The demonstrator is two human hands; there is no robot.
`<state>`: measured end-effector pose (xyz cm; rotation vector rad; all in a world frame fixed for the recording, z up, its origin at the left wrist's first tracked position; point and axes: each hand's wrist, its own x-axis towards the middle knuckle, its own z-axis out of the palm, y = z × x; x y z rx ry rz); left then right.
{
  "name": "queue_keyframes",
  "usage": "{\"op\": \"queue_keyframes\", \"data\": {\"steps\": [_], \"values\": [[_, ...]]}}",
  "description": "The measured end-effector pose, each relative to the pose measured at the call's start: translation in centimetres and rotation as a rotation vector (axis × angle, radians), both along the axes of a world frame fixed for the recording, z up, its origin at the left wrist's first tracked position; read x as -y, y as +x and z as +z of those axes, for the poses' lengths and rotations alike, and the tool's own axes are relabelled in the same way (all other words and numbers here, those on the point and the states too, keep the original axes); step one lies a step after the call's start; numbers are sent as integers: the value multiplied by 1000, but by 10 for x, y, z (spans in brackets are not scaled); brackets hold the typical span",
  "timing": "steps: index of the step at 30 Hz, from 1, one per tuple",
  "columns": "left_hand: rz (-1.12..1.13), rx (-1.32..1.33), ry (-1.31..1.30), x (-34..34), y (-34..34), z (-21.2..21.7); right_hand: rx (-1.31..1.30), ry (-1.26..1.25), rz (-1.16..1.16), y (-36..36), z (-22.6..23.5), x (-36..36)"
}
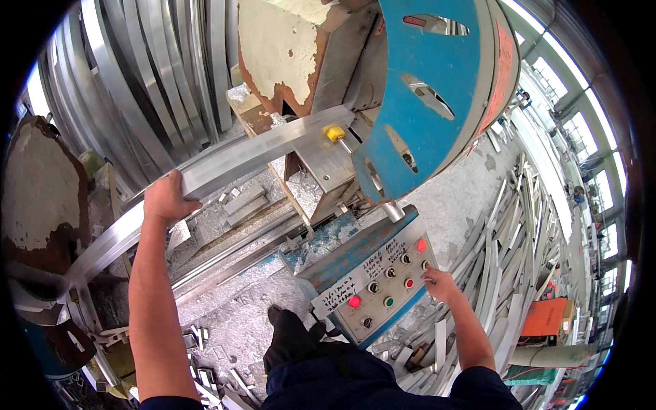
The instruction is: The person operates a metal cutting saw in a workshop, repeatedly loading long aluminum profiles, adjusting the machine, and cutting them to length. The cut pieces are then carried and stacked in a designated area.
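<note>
A long silver aluminium profile (pixel 249 156) runs from the lower left up to the blue saw guard (pixel 427 130). My left hand (pixel 166 198) grips it near its middle, fingers over the top and thumb along the near side. At the guard, a yellow-tipped clamp (pixel 334 134) sits against the profile's far end. My right hand (pixel 441 284) is at the right edge of the control panel (pixel 372 329), fingers closed around a small selector knob (pixel 426 265). The fingertips partly hide this knob. Red and green buttons and other black knobs fill the panel.
Tall aluminium lengths (pixel 147 68) lean at the back left. A heap of loose profiles (pixel 502 253) lies on the right, with an orange box (pixel 544 317) beside it. Offcuts (pixel 219 355) litter the floor near my feet. A second machine housing (pixel 44 184) stands far left.
</note>
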<state>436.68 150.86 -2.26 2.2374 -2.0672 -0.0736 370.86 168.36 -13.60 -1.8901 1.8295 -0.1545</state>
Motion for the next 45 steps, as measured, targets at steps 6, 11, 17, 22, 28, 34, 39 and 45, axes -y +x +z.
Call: {"op": "queue_keyframes", "data": {"steps": [6,11,17,22,28,34,39,45], "values": [[-4,-14,-8,-3,5,-3,-16,-3,26,2,2,1],[-18,-15,-23,-1,2,-2,-2,-49,62,-5,-4,-1],[-24,-21,-35,-1,5,-5,27,34,-10,-4,-3,-2],[-14,-15,-12,-1,3,-3,-43,13,46,-3,-2,-3],[-39,-30,-109,-1,5,-10,-41,62,-4,0,1,-3],[10,-37,15,-5,-1,4,5,36,-85,13,7,-5],[-7,-29,22,3,-3,1,29,-106,-106,20,-10,-13],[-5,-46,-59,0,2,-4,-73,-269,-99,29,-26,-22]]}}
